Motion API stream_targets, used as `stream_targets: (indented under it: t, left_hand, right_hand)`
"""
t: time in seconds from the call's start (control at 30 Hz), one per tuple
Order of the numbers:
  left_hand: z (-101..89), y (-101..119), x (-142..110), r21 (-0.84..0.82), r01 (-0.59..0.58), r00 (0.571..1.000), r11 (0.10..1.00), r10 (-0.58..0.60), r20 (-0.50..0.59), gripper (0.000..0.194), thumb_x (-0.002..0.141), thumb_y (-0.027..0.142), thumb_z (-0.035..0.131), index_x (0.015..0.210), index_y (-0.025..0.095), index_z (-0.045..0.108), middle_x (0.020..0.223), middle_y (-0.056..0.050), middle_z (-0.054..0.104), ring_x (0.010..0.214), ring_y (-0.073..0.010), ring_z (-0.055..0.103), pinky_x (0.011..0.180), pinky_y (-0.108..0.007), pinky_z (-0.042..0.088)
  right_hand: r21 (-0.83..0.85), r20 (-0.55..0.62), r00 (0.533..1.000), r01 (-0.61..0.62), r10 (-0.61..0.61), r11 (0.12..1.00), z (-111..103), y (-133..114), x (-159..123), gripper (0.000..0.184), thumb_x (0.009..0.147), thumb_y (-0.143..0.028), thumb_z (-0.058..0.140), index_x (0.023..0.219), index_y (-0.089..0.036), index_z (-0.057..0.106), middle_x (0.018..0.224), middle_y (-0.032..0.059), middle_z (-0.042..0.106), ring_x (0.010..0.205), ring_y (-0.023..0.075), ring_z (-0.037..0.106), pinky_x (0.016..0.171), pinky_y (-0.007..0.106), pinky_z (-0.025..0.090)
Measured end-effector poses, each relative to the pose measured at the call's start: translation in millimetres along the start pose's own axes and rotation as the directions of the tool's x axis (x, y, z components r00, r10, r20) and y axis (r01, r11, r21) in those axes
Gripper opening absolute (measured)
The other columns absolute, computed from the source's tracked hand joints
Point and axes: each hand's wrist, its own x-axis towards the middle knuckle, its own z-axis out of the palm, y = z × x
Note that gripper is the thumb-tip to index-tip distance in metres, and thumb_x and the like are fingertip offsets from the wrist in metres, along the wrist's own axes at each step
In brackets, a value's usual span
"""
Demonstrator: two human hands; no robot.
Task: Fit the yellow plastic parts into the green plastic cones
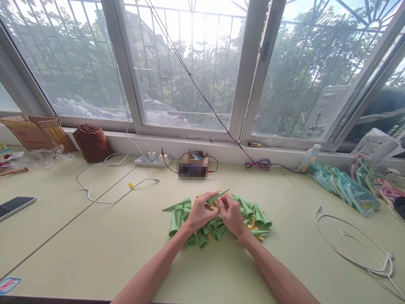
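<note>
A heap of hollow green plastic cone spikes (202, 241), mixed with small yellow plastic pieces (252, 222), lies on the table before me. My left hand (200, 212) is closed round one green cone spike (220, 195), held just above the heap with its tip pointing up and to the right. Beside it, my right hand (232, 215) has its fingers pinched together close to the left fingertips. Whatever sits in that pinch is hidden by the fingers. More cones lie to both sides of my hands, several with their open threaded ends showing.
A small cardboard box (196, 156) with black leads and a power strip (152, 160) stand by the window sill. White cables (109, 202) lie on the left, others on the right. A phone (17, 207) is far left; bagged teal hangers (351, 190) and a bottle (309, 158) are right.
</note>
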Motion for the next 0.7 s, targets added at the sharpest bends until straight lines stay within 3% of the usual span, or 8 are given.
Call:
stream_targets:
  t: [0.23, 0.37, 0.53, 0.7]
  left_hand:
    - [-4.4, 3.8, 1.4, -0.104, 0.109, 0.994, 0.989, -0.106, 0.035, 0.041, 0.084, 0.025, 0.055, 0.125, 0.020, 0.059, 0.126, -0.008, 0.061, 0.090, -0.0180, 0.065, 0.071, -0.028, 0.060]
    - [-3.8, 2.1, 3.5, -0.189, 0.152, 0.988, 0.970, -0.152, 0.015, 0.037, 0.092, 0.040, 0.048, 0.119, 0.018, 0.061, 0.107, -0.008, 0.066, 0.081, -0.0173, 0.065, 0.064, -0.029, 0.061]
    - [-1.9, -1.0, 4.4, -0.179, 0.151, 0.987, 0.972, -0.157, -0.022, 0.036, 0.089, 0.041, 0.055, 0.115, 0.018, 0.060, 0.094, -0.006, 0.065, 0.085, -0.0190, 0.064, 0.063, -0.030, 0.061]
    - [-2.1, -2.9, 4.3, -0.155, 0.140, 0.988, 0.978, -0.148, -0.039, 0.033, 0.086, 0.040, 0.061, 0.110, 0.017, 0.062, 0.095, -0.006, 0.068, 0.086, -0.0185, 0.065, 0.069, -0.029, 0.059]
  right_hand:
    - [-0.020, -0.018, 1.000, -0.006, 0.005, 1.000, 0.5, 0.4, 0.1, 0.021, 0.097, -0.030, 0.042, 0.081, -0.020, 0.050, 0.067, -0.0009, 0.058, 0.059, 0.0144, 0.053, 0.057, 0.025, 0.041]
    - [-0.028, -0.043, 0.999, 0.001, -0.002, 1.000, 0.1, -0.2, -0.1, 0.021, 0.097, -0.031, 0.042, 0.081, -0.020, 0.050, 0.066, -0.0014, 0.056, 0.057, 0.0141, 0.051, 0.056, 0.025, 0.041]
    - [-0.023, -0.068, 0.998, -0.006, 0.004, 1.000, -0.9, -1.1, 0.7, 0.022, 0.098, -0.034, 0.041, 0.083, -0.021, 0.052, 0.068, 0.0005, 0.058, 0.060, 0.0161, 0.055, 0.056, 0.026, 0.043]
    - [-0.033, -0.087, 0.996, -0.009, 0.006, 0.999, -1.3, -2.1, 2.1, 0.025, 0.098, -0.036, 0.042, 0.084, -0.020, 0.054, 0.073, 0.0032, 0.061, 0.063, 0.0172, 0.057, 0.057, 0.027, 0.045]
